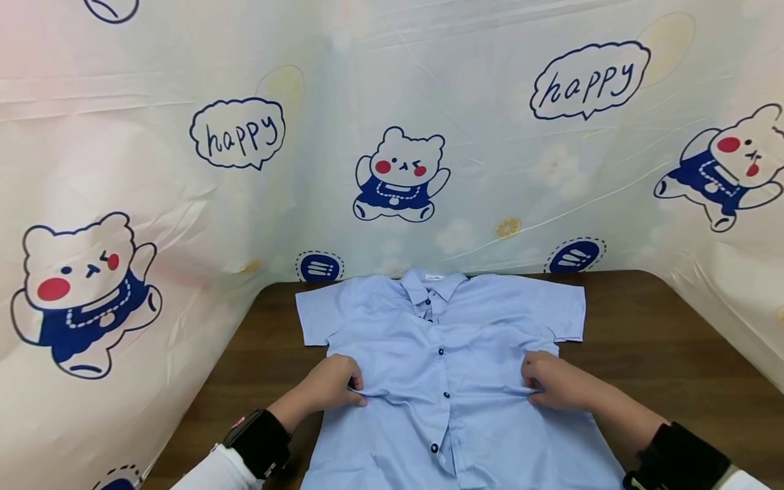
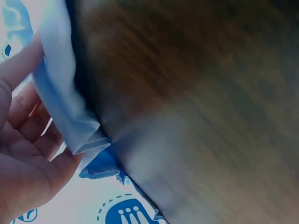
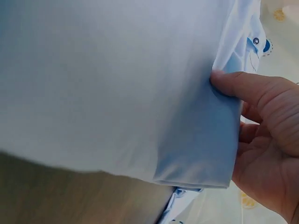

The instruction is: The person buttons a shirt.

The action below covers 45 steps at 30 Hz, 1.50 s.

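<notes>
A light blue short-sleeved shirt (image 1: 447, 354) with dark buttons lies face up on a dark wooden table (image 1: 661, 340), collar at the far side. My left hand (image 1: 333, 384) pinches a fold of the shirt's left side at mid-height. My right hand (image 1: 551, 381) pinches the matching fold on the right side. In the left wrist view the fingers of my left hand (image 2: 28, 140) hold a folded edge of the shirt (image 2: 65, 107). The right wrist view has my right hand (image 3: 266, 135) with its thumb on top of a fold of the blue shirt (image 3: 140, 93).
A plastic sheet (image 1: 392, 136) printed with cartoon bears and "happy" bubbles stands behind and at both sides of the table. Bare wood (image 2: 210, 93) shows left and right of the shirt. Black wrist bands (image 1: 260, 442) sit on both forearms.
</notes>
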Available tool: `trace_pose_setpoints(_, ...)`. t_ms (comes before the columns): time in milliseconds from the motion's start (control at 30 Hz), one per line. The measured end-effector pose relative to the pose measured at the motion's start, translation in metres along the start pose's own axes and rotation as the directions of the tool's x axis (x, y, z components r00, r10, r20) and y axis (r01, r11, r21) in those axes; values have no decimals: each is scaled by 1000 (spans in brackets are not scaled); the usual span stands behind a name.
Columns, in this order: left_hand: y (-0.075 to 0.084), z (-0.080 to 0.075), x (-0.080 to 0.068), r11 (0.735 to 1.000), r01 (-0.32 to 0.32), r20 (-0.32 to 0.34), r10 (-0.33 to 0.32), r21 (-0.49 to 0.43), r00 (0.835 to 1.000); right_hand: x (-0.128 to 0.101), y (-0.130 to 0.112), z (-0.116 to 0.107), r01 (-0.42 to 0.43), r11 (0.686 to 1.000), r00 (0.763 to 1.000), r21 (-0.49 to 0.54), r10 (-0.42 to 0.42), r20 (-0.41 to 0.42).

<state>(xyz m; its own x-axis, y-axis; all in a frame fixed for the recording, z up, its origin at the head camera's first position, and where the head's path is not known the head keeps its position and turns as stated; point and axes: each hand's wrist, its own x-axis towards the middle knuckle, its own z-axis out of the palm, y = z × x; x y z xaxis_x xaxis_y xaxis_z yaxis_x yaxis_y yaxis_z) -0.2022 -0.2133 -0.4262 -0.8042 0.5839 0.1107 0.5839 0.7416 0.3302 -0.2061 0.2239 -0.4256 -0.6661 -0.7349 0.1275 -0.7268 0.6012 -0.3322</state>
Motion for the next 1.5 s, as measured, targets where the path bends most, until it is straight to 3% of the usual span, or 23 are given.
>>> trace_pose_setpoints(133,1,-1,1,994,-32,-64,39,109,997,0,0,-4,-9,1000,999,-16,8,-36)
trace_pose_setpoints(267,-1,-2,2,980,-21,-102,42,196,994,1,-2,-12,-48,999,999,-2,48,-22)
trace_pose_setpoints(500,-6,-4,6,972,11,-56,3,234,998,4,-3,-24,-45,998,999,-54,45,-5)
trace_pose_setpoints(567,-7,-6,6,965,18,-70,0,263,998,5,-3,-27,-51,997,999,-60,51,-6)
trace_pose_setpoints(700,-6,-13,10,941,72,-161,-19,330,987,9,-2,-33,-89,989,995,-121,84,-45)
trace_pose_setpoints(833,-6,-26,19,918,90,-298,32,386,954,14,0,-41,-102,960,987,-262,65,-145)
trace_pose_setpoints(900,-8,-32,23,903,70,-383,108,423,917,17,1,-46,-100,934,978,-344,28,-209)
trace_pose_setpoints(967,-11,-40,29,884,43,-469,205,465,859,22,3,-49,-71,904,946,-422,-73,-316)
trace_pose_setpoints(1000,-12,-44,32,871,31,-509,257,490,821,24,5,-51,-52,884,916,-465,-143,-374)
trace_pose_setpoints(1067,-12,-52,37,843,8,-574,360,538,735,28,7,-56,-20,835,819,-550,-302,-488)
trace_pose_setpoints(1167,-7,-61,40,802,1,-636,474,598,609,30,5,-60,5,751,624,-660,-518,-585)
trace_pose_setpoints(1233,-1,-62,35,787,-6,-658,520,617,545,26,-2,-60,22,720,547,-694,-589,-594)
trace_pose_setpoints(1267,2,-60,30,782,-13,-660,533,623,529,22,-6,-58,35,711,536,-702,-606,-587)
trace_pose_setpoints(1333,7,-52,18,779,-39,-649,547,625,529,11,-13,-50,66,716,548,-695,-609,-574)
trace_pose_setpoints(1367,9,-46,11,782,-65,-632,547,620,549,5,-15,-45,84,726,575,-683,-595,-562)
trace_pose_setpoints(1433,13,-35,-4,788,-130,-583,545,602,602,-9,-18,-34,117,749,654,-652,-552,-517)
trace_pose_setpoints(1500,15,-24,-16,800,-198,-517,532,566,671,-22,-18,-23,149,783,740,-604,-493,-457)
